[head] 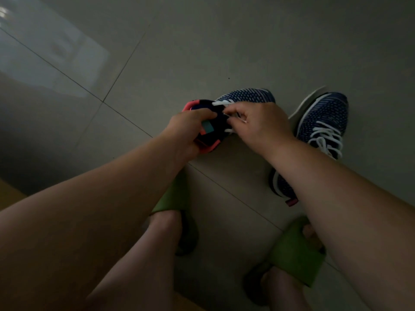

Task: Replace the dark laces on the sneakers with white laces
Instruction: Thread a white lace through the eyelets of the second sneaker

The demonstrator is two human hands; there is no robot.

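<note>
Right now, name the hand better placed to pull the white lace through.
Right hand: it already pinches the white lace at the navy knit sneaker, while the left hand grips its heel.

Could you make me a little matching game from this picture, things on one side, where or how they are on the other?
Things:
1. left hand
2. right hand
3. second sneaker
4. green slippers

States:
A. on the person's feet
B. grips the pink-edged collar of the held sneaker
C. lies on the floor, white-laced
D. pinches a white lace

Pairs: 1-B, 2-D, 3-C, 4-A
</note>
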